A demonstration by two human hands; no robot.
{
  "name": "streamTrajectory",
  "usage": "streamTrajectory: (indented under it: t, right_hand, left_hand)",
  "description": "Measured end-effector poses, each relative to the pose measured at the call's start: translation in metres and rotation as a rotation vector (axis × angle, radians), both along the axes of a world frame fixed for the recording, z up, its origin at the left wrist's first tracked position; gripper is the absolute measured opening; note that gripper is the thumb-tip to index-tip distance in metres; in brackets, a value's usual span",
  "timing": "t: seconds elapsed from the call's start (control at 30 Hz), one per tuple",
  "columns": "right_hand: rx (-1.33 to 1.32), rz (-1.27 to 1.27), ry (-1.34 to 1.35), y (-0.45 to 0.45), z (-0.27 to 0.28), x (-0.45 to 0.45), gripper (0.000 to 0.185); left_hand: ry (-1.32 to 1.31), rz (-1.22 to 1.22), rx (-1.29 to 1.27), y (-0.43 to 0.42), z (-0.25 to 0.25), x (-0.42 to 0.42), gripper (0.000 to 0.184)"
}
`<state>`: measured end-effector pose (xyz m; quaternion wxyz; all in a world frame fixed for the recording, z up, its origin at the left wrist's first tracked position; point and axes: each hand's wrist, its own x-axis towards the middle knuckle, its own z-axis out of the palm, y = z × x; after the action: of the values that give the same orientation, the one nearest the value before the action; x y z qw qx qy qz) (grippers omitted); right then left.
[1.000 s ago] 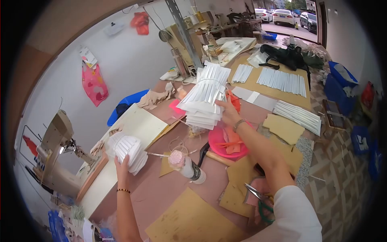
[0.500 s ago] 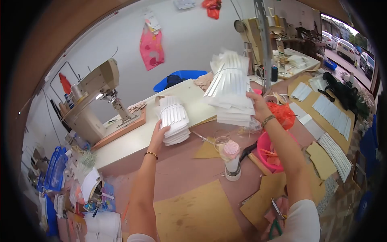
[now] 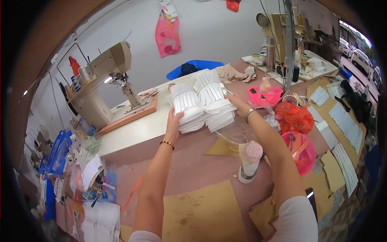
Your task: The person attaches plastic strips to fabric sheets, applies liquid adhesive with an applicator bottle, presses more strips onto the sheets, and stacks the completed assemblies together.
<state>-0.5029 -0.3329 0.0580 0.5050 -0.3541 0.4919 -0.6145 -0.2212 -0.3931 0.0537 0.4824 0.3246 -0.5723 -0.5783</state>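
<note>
Two banded bundles of white strips are side by side at the front edge of the white sewing table. My left hand (image 3: 173,124) grips the outer side of the left bundle (image 3: 186,107), thumb in front and the other fingers partly hidden behind it. On the opposite side, my right hand (image 3: 239,106) is closed on the right bundle (image 3: 215,105), which leans against the left one. A thin band circles each bundle near its upper part. Just behind the left bundle is the white tabletop (image 3: 137,128).
A sewing machine (image 3: 102,82) stands at the left. Nearer me are a pink-topped bottle (image 3: 250,163) and a brown board (image 3: 203,213). Pink baskets (image 3: 302,161) and a red plastic bag (image 3: 293,117) lie right, with white strips (image 3: 344,121) beyond. A blue tub (image 3: 209,64) sits behind.
My right hand has brought its bundle down and left, from raised and apart to against the left bundle. My left hand stays on its bundle. The view has shifted somewhat to the right.
</note>
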Motion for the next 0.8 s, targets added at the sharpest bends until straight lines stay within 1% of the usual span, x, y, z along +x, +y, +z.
streamTrajectory:
  t: [0.07, 0.1, 0.17, 0.2, 0.23, 0.27, 0.33, 0.37, 0.4, 0.47, 0.53, 0.6, 0.67, 0.7, 0.77, 0.8]
  right_hand:
    - [0.003, 0.083, -0.078, -0.016, -0.009, -0.013, 0.042]
    - [0.0, 0.087, -0.075, -0.019, -0.008, -0.016, 0.042]
    - [-0.068, 0.098, -0.154, -0.021, -0.008, -0.02, 0.044]
    - [-0.07, 0.097, -0.153, -0.01, 0.001, -0.018, 0.044]
    - [0.009, -0.033, -0.055, 0.011, 0.017, -0.013, 0.044]
    - [0.089, -0.163, 0.044, 0.026, 0.025, -0.009, 0.044]
    - [0.071, -0.16, 0.102, 0.036, 0.015, -0.025, 0.044]
    - [0.059, -0.157, 0.151, 0.047, 0.004, -0.036, 0.044]
    - [0.062, -0.168, 0.144, 0.068, -0.003, -0.044, 0.044]
    - [-0.212, -0.13, 0.435, 0.124, -0.01, -0.047, 0.043]
    - [0.03, -0.109, 0.179, 0.196, 0.021, -0.034, 0.039]
    - [0.048, -0.035, 0.332, 0.255, 0.018, -0.04, 0.034]
    - [0.064, -0.039, 0.302, 0.316, 0.023, -0.03, 0.031]
    - [0.087, -0.041, 0.276, 0.341, 0.026, -0.024, 0.028]
    - [0.094, -0.026, 0.263, 0.379, 0.029, -0.011, 0.028]
    - [0.105, -0.003, 0.257, 0.401, 0.027, -0.003, 0.028]
  left_hand:
    - [-0.014, 0.015, 0.003, -0.005, 0.002, -0.009, 0.073]
    - [-0.032, 0.023, 0.005, -0.012, 0.001, -0.011, 0.074]
    - [-0.032, 0.011, -0.022, -0.021, -0.002, -0.013, 0.075]
    - [-0.104, 0.068, -0.034, -0.02, -0.001, -0.014, 0.077]
    - [-0.175, 0.123, -0.045, -0.018, -0.001, -0.015, 0.079]
    - [-0.172, 0.12, -0.046, -0.01, 0.002, -0.014, 0.079]
    - [-0.295, 0.295, -0.077, 0.016, 0.004, -0.004, 0.074]
    - [-0.251, 0.307, -0.121, 0.032, -0.003, 0.004, 0.072]
    - [-0.209, 0.315, -0.168, 0.047, -0.012, 0.015, 0.069]
    - [-0.342, 0.295, -0.247, 0.076, -0.039, 0.05, 0.053]
    - [-0.448, 0.257, -0.283, 0.146, -0.038, 0.083, 0.035]
    - [-0.359, 0.145, -0.118, 0.2, -0.046, 0.118, 0.028]
    - [-0.347, 0.149, -0.005, 0.251, -0.048, 0.139, 0.025]
    - [-0.358, 0.14, -0.005, 0.272, -0.045, 0.146, 0.025]
    - [-0.271, 0.054, 0.097, 0.311, -0.037, 0.153, 0.024]
    - [-0.293, 0.031, 0.114, 0.33, -0.03, 0.152, 0.024]
